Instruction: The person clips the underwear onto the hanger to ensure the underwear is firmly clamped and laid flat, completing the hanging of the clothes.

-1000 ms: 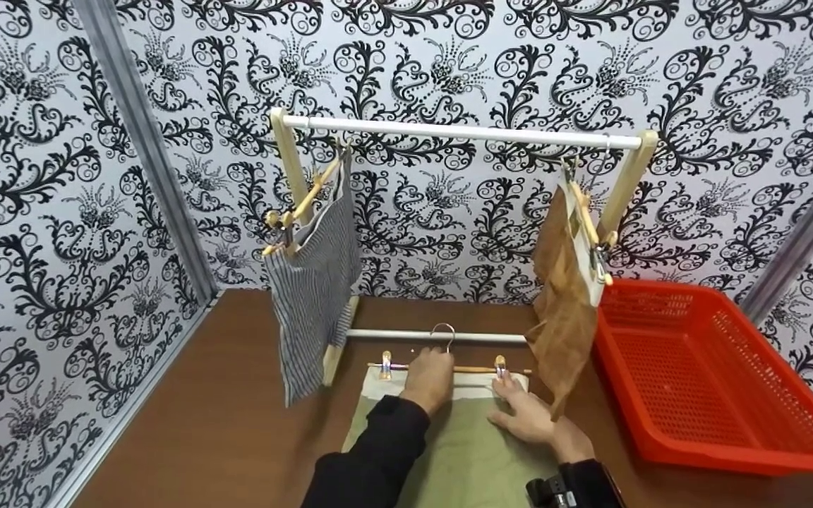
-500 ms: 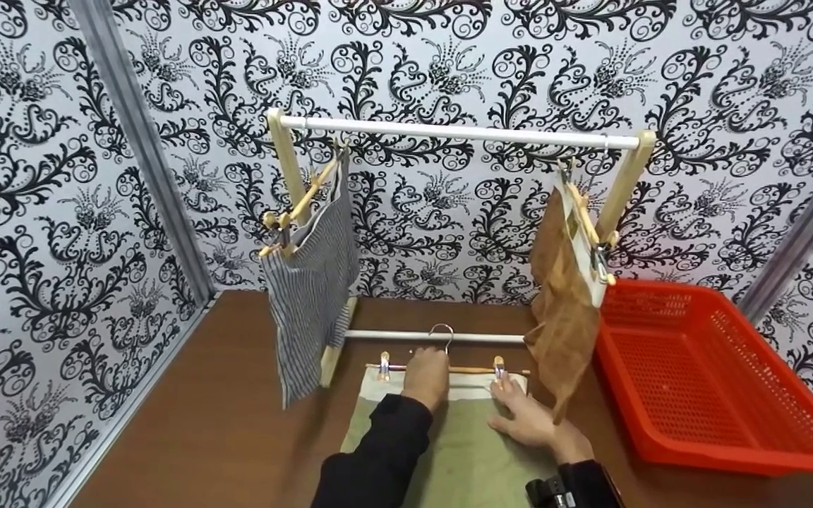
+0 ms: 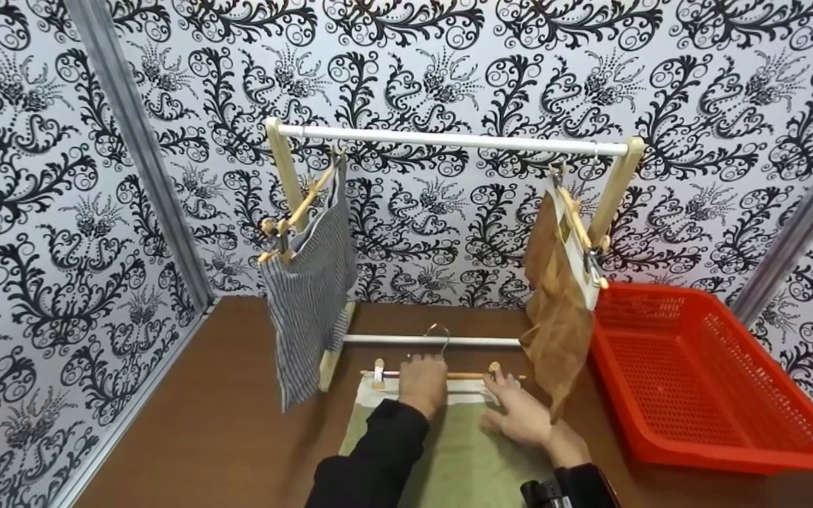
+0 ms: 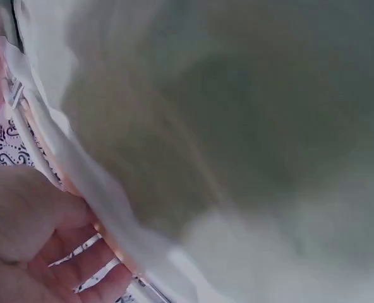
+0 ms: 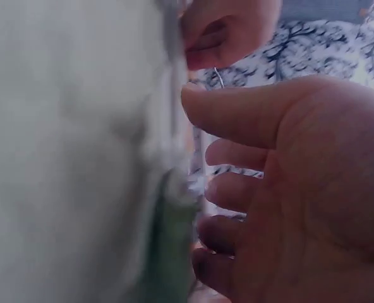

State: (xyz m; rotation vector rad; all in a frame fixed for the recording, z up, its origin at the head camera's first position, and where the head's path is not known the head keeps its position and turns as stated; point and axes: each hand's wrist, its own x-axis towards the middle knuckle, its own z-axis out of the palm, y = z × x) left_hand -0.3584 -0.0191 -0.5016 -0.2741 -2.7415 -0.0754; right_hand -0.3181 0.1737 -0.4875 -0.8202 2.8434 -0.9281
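Observation:
In the head view, my left hand [image 3: 423,383] grips the middle of a wooden clip hanger [image 3: 463,376], below its metal hook [image 3: 437,331]. The left wrist view shows those fingers curled round the thin wooden bar [image 4: 116,247]. A green cloth with a white top band [image 3: 466,430] is attached to the hanger, with a clip [image 3: 379,372] near its left corner. My right hand [image 3: 525,416] is at the cloth's right upper corner, fingertips close by the right clip [image 3: 495,367]. In the right wrist view, the right fingers are loosely bent and the thumb [image 5: 225,113] reaches the cloth's edge.
A wooden rack with a white top rail [image 3: 449,139] stands behind. A striped cloth [image 3: 315,296] hangs at its left end, a brown cloth [image 3: 555,317] at its right, just over the right forearm. A red plastic basket [image 3: 724,451] sits on the brown table [image 3: 188,423] at right.
The whole head view has shifted slightly. The clips look shorter than before, and the right fingertips have moved a little up over the right clip. The left hand keeps its hold on the hanger.

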